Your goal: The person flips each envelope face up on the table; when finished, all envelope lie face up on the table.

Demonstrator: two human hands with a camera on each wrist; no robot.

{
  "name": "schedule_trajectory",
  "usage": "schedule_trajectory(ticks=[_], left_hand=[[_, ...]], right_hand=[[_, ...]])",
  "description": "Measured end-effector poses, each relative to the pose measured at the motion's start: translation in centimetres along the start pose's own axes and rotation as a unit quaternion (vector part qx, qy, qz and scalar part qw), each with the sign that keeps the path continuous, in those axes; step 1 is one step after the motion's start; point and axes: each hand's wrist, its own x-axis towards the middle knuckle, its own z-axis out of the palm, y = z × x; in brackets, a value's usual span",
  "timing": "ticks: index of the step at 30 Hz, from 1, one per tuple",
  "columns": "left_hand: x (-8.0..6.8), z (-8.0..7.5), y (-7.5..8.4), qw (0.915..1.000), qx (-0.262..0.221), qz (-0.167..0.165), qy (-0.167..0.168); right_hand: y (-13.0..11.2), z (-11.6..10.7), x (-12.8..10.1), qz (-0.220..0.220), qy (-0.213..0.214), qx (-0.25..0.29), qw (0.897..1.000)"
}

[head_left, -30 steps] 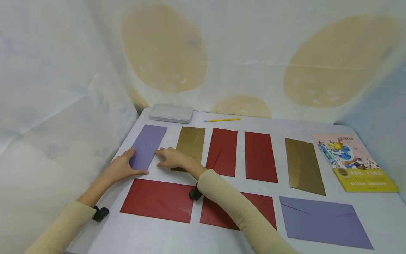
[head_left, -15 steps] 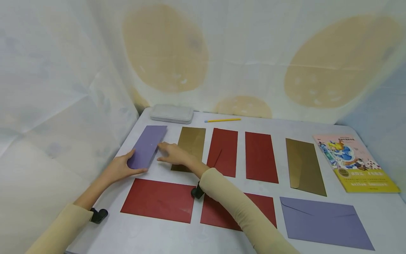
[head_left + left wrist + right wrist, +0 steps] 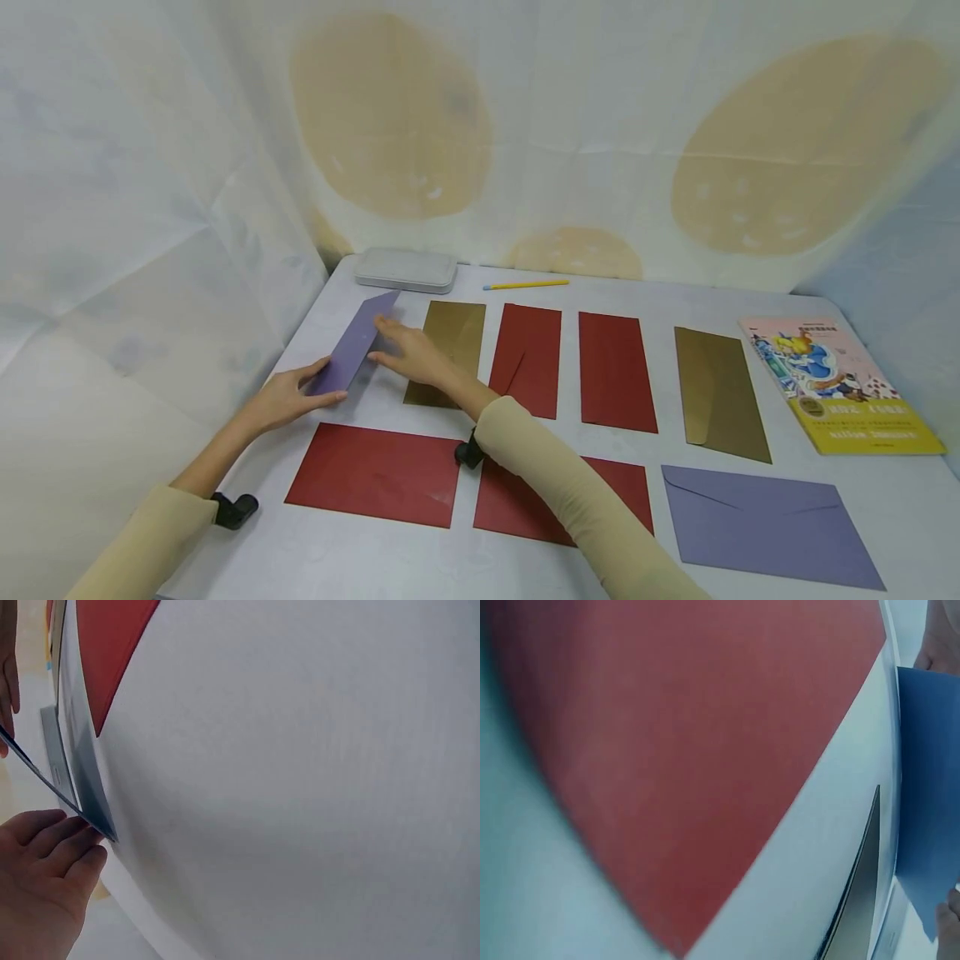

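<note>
A purple envelope [image 3: 352, 347] at the table's left side is tilted, its right long edge raised above the tabletop. My left hand [image 3: 281, 402] holds its near-left end, with the fingers at the left side and the thumb at the near edge. In the left wrist view, the fingertips meet the envelope's thin edge close over the table. My right hand [image 3: 415, 357] holds the raised right edge farther up. The right wrist view shows the envelope [image 3: 930, 795] standing steeply, with fingers at each end.
A gold envelope [image 3: 457, 333] and two red envelopes [image 3: 531, 350] [image 3: 617, 375] stand to the right in a row, then another gold envelope [image 3: 723, 392]. Nearer lie red envelopes [image 3: 375, 475] and a purple one [image 3: 765, 525]. A grey case [image 3: 405, 269], pencil [image 3: 525, 284] and book [image 3: 840, 383] lie around.
The purple envelope's right edge has risen from flat on the table to a steep tilt. My right hand has moved slightly away from me along that edge; my left hand stays nearly in place.
</note>
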Motion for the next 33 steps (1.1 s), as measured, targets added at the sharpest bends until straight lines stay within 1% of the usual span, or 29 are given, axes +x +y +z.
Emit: schedule_trajectory(ticks=[3,6,12,14,17,20,22,27,28,29,30,32,33], left_hand=[[0.1,0.1,0.1,0.9993,-0.037,-0.001,-0.009],[0.2,0.3,0.2,0.9967,-0.079,0.012,-0.015],[0.2,0.7,0.3,0.9923,-0.116,0.038,-0.024],[0.2,0.7,0.3,0.9908,-0.124,0.048,-0.028],[0.1,0.8,0.3,0.9863,-0.149,0.059,-0.037],[0.0,0.8,0.2,0.9814,-0.176,0.061,-0.048],[0.0,0.8,0.2,0.9766,-0.2,0.059,-0.055],[-0.1,0.6,0.1,0.9651,-0.246,0.06,-0.067],[-0.2,0.6,0.1,0.9643,-0.249,0.06,-0.066],[-0.2,0.6,0.1,0.9647,-0.248,0.062,-0.062],[-0.3,0.6,0.1,0.9676,-0.238,0.064,-0.053],[-0.5,0.6,0.2,0.9746,-0.21,0.072,-0.025],[-0.6,0.6,0.2,0.9783,-0.192,0.077,-0.006]], right_hand=[[0.1,-0.3,-0.1,-0.005,0.028,0.019,0.999],[0.3,-0.6,-0.2,-0.013,0.056,0.036,0.998],[0.4,-0.8,-0.1,-0.037,0.105,0.044,0.993],[0.3,-0.9,-0.1,-0.046,0.117,0.046,0.991],[0.3,-0.9,0.0,-0.06,0.129,0.044,0.989],[0.2,-1.0,0.2,-0.071,0.13,0.037,0.988],[0.2,-1.0,0.3,-0.073,0.125,0.027,0.989],[-0.1,-1.2,0.9,-0.065,0.093,0.0,0.994],[-0.2,-1.2,1.0,-0.062,0.086,-0.004,0.994],[-0.4,-1.3,1.1,-0.059,0.08,-0.006,0.995],[-0.5,-1.4,1.2,-0.055,0.074,-0.008,0.996],[-0.7,-1.5,1.3,-0.05,0.066,-0.01,0.997],[-0.7,-1.5,1.4,-0.049,0.063,-0.014,0.997]])
